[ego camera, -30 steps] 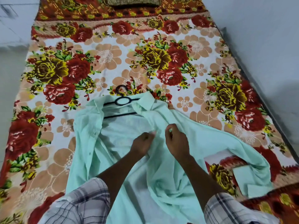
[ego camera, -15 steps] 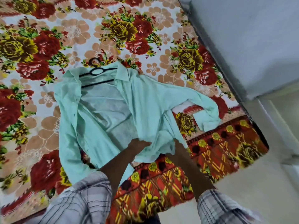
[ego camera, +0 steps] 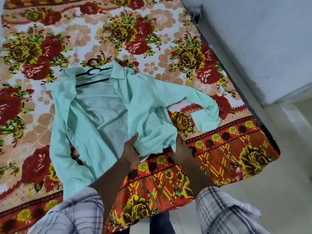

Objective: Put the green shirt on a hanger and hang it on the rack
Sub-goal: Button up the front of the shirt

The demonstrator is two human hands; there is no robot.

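Head view: the left hand (ego camera: 130,150) holds the bottom edge of the shirt (ego camera: 94,115), thumb on top. The right hand (ego camera: 181,149) is at the same edge, but cloth hides its fingers, so I cannot tell its hold. A second ago both hands were higher, at the chest of the shirt. Now they are low in the middle of the frame. The hanger (ego camera: 92,82) sits inside the collar, up and left of the middle, so lifting may come next. The shirt lies open on the bed (ego camera: 168,65). No rack or box shows.
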